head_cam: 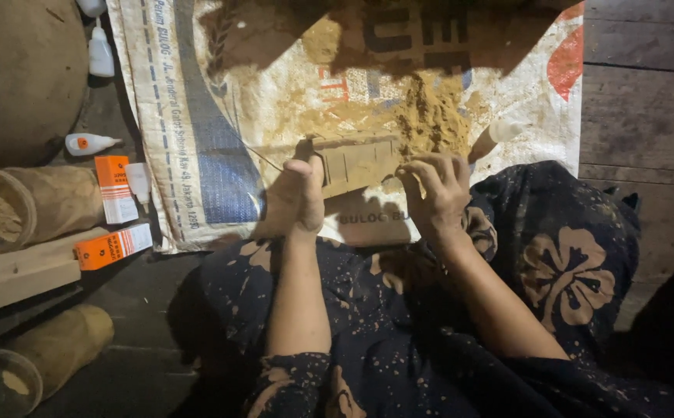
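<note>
Both hands grip a small slatted wood piece [356,159] over the sawdust-strewn sack [198,116]—left hand [300,197] clamps one end, right hand [434,190] fingers pinch the other; prob. mid-assembly, next needs steady alignment w/ slats.

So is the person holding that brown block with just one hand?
No, both hands grip the brown block: the left hand at one end, the right hand at the other.

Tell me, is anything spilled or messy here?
Yes. Loose sawdust lies heaped and scattered over the woven sack, just behind the wooden block that both hands, left and right, hold. Small glue bottles lie tipped over on the floor at left.
</note>
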